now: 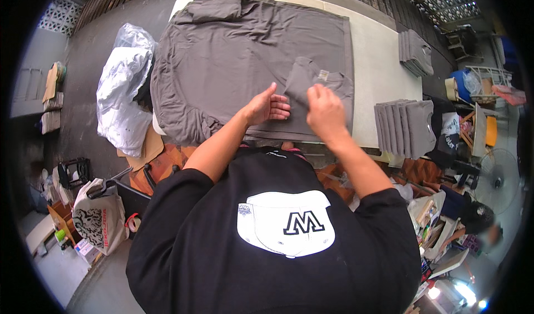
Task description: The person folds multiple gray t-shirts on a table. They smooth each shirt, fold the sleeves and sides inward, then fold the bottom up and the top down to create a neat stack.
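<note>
Grey T-shirts [217,72] lie spread flat in a layer across the white table [375,80] before me. On their right part rests a partly folded grey T-shirt [302,74], its neckline and a pale neck label [323,75] facing up. My left hand [269,106] is just left of this folded cloth, palm turned inward, fingers apart and holding nothing. Over the folded shirt, close below the label, my right hand [327,111] has its fingers curled down. Its fingertips are hidden, so whether cloth is pinched in them does not show.
Folded grey shirts form one stack [404,128] at the table's right edge and a smaller stack [415,53] farther back. A white plastic-wrapped bundle [125,88] stands off the left edge. A fan [497,182] and another person [475,214] are at the right.
</note>
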`<state>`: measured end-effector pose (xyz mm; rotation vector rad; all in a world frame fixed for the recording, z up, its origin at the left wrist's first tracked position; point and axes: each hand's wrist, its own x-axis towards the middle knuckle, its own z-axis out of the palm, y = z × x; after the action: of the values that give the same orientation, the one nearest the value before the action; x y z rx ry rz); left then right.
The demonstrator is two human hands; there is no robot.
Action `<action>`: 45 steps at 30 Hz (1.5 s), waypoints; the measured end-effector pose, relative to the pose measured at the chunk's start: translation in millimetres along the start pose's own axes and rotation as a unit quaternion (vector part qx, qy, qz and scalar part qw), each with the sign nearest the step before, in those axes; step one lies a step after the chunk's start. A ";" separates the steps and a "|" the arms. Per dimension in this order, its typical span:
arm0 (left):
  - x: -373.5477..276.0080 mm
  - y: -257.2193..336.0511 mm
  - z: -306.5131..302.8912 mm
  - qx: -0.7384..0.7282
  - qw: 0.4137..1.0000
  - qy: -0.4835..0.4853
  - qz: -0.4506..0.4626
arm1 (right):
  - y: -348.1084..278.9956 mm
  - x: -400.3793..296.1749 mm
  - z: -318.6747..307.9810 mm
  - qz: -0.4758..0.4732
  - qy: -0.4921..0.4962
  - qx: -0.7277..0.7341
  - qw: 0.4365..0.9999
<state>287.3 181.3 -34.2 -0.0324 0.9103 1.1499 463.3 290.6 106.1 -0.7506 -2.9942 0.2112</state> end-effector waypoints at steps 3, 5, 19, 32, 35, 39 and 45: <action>13.4 6.2 14.3 0.092 0.993 0.069 0.037 | -9.2 -36.1 71.8 -0.028 -0.050 -0.014 0.998; 32.0 4.4 -1.9 0.300 0.946 0.110 0.053 | -22.7 -57.7 103.2 -0.021 0.033 -0.012 0.999; 34.1 3.9 10.6 0.275 0.948 0.155 0.048 | 28.1 -38.5 97.8 0.118 0.040 0.229 0.965; 46.7 72.0 146.7 0.112 0.979 -0.172 -0.013 | 126.1 -131.5 29.0 0.339 0.226 0.707 0.578; 76.8 87.0 230.4 0.144 0.966 -0.208 -0.046 | 139.6 -163.8 -42.0 0.245 0.239 0.836 0.428; 130.6 82.0 370.6 0.199 0.948 -0.239 -0.068 | 183.9 -194.6 -117.4 0.178 0.362 0.792 0.458; 207.3 29.9 478.1 0.503 0.824 -0.234 0.116 | 268.4 -230.6 -116.8 0.297 0.429 0.674 0.523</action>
<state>572.9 572.8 159.9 1.2067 0.9837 0.7091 800.8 430.1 180.3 -1.0034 -0.8871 1.3867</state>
